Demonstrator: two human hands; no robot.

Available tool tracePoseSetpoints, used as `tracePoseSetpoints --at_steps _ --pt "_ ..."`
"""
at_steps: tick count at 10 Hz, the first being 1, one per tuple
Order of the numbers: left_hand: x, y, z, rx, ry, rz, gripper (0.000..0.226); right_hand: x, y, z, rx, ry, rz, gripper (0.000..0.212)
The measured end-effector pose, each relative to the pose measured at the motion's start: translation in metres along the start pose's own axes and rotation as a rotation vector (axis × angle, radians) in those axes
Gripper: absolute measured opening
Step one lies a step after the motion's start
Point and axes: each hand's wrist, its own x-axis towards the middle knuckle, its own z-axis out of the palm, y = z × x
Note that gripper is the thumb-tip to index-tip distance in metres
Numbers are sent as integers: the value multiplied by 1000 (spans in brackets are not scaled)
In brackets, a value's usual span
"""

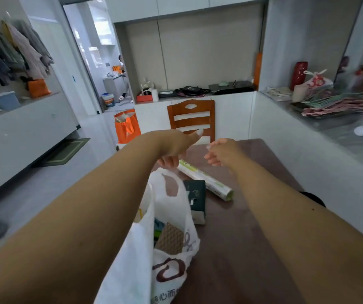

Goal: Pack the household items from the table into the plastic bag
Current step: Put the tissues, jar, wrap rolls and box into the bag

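Observation:
A white plastic bag [167,216] with brown print stands on the dark wooden table [241,249]. Its handle rises to the fingers of my left hand [174,148], which pinches the top while the thumb sticks out. Inside the bag I see a brown textured pad [170,238] and a green-blue packet [158,229]. A dark green box [196,198] lies against the bag's right side. Behind it a roll of cling film [205,180] lies slantwise on the table. My right hand [222,152] hovers above the roll's far end, fingers loosely curled and holding nothing.
A wooden chair [191,119] stands at the table's far end, with an orange tote bag [126,126] on the floor to its left. A white counter [329,119] on the right carries hangers and bags. A person stands in the far doorway.

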Motion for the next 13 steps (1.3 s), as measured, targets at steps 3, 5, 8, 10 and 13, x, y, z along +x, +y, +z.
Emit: tracePoseSetpoints --at_steps 3,5,8,10,13 --pt "100 46 108 -153 156 -85 58 49 92 -66 -190 87 120 22" --pt "178 7 175 -175 179 -582 103 66 129 -86 -151 21 178 23" --pt "192 -27 201 -172 290 -616 103 68 157 -126 -748 376 342 49" --pt "172 -3 203 -422 334 -472 83 49 185 -149 -741 270 748 75" --pt "86 28 156 -1014 197 -118 47 21 118 -137 -628 464 278 68"
